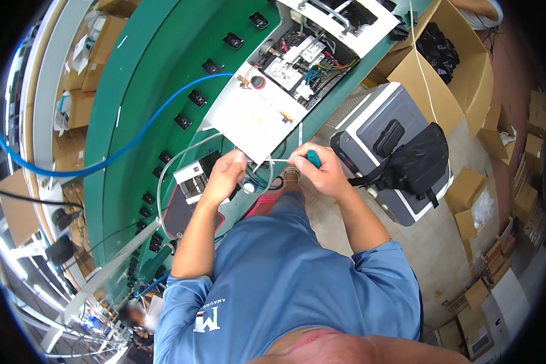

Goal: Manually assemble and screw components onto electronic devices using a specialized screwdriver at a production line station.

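Blue short-sleeved shirt (273,267) with white print on the chest fills the lower middle of the view, closest to the camera, and both bare forearms reach up from its sleeves. The right hand (323,173) is closed around a green-handled screwdriver (313,158), its rounded green end showing between thumb and fingers and its slim shaft pointing left. That tool lies near the lower corner of a flat white metal panel (242,124), to the right of the left hand (227,173). The left hand has its fingers curled in beside the same corner; whether it grips anything there cannot be told. Clear flexible tubing (165,176) loops round to the left of that hand.

A round black button with a red ring (258,82) and small brass fittings (286,116) sit on the panel. Beyond it, the white machine housing (364,24) stands open over white blocks and coloured wires. Across the long green bench (118,79) runs a bright blue hose (164,109), with small black plastic parts (233,40) set out in a line. On the right, a black fabric bag (415,161) lies over a grey-and-white boxy case (376,118), beside an open brown cardboard box (476,85) containing crumpled black plastic (437,51).
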`<state>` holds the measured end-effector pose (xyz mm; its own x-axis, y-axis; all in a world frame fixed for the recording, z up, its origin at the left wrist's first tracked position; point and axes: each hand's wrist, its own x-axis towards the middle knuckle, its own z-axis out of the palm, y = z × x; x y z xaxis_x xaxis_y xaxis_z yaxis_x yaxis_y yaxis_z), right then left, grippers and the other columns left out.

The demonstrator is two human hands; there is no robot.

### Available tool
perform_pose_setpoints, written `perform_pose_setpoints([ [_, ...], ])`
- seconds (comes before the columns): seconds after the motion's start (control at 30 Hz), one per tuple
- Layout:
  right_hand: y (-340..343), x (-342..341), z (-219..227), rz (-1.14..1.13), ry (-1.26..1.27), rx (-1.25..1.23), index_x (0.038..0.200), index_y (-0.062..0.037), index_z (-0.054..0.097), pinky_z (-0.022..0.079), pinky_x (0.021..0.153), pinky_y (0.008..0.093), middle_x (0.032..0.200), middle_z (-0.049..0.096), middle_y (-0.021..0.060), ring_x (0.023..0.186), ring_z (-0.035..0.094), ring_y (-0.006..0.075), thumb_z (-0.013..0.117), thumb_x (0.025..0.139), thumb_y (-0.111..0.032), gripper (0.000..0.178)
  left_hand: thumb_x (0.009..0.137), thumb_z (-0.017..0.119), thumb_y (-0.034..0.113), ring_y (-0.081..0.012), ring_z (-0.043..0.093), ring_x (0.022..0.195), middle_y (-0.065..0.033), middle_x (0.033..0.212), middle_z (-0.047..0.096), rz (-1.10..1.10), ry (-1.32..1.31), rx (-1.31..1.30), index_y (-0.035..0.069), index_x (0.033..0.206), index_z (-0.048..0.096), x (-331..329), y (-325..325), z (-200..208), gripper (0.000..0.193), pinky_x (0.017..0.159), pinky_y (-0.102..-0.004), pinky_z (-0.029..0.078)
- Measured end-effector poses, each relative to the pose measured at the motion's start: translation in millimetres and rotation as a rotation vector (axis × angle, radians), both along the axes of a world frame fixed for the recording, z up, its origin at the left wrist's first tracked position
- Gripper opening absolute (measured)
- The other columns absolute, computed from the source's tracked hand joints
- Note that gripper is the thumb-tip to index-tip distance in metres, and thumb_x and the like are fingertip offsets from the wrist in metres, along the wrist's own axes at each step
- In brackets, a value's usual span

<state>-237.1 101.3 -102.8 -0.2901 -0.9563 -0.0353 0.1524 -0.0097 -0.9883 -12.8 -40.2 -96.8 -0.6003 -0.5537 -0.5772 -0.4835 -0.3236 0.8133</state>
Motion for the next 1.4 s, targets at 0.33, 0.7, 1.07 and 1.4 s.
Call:
perform_pose_setpoints([
  [0.33,-53.1,38.4,-15.0,-0.145,0.687,-0.054,0.108,-0.0036,0.061,0.048,0.070,0.0371,0.084,0.061,0.0124,0.078,0.060,0.0258,0.055,0.092,-0.012,0.019,0.098,0.057,0.021,-0.0065,0.053,0.076,0.0010,0.087,0.061,0.179,-0.188,0.151,0.004,0.109,0.061,178.9,150.5,19.4,0.020,0.075,-0.0222,0.045],
  [0.7,-146.5,50.8,-140.5,0.210,1.212,0.431,0.095,-0.0015,0.066,0.051,0.082,0.0471,0.095,0.067,0.0257,0.093,0.065,0.0409,0.060,0.084,-0.018,0.020,0.098,0.056,0.023,-0.0131,0.060,0.086,-0.0057,0.089,0.067,0.336,-0.481,-0.019,0.001,0.102,0.066,375.1,261.9,-1.9,0.025,0.079,-0.0314,0.048],
  [1.07,-32.0,310.5,21.7,-0.359,0.869,-0.802,0.108,0.0028,0.059,0.052,0.071,0.0288,0.085,0.066,0.0139,0.075,0.064,0.0189,0.054,0.094,0.000,0.015,0.098,0.050,0.035,-0.0312,0.064,0.099,-0.0182,0.105,0.068,-0.044,-0.298,-0.142,0.001,0.110,0.063,515.2,309.6,-164.2,0.038,0.087,-0.0400,0.048],
  [1.4,13.2,466.3,-79.5,0.132,0.821,-0.752,0.096,-0.0012,0.061,0.050,0.076,0.0379,0.085,0.062,0.0121,0.079,0.061,0.0289,0.070,0.079,-0.005,0.019,0.098,0.049,0.031,-0.0299,0.064,0.105,-0.0182,0.109,0.068,0.222,-0.059,-0.227,0.002,0.114,0.063,524.7,384.5,-278.9,0.036,0.088,-0.0377,0.048],
])
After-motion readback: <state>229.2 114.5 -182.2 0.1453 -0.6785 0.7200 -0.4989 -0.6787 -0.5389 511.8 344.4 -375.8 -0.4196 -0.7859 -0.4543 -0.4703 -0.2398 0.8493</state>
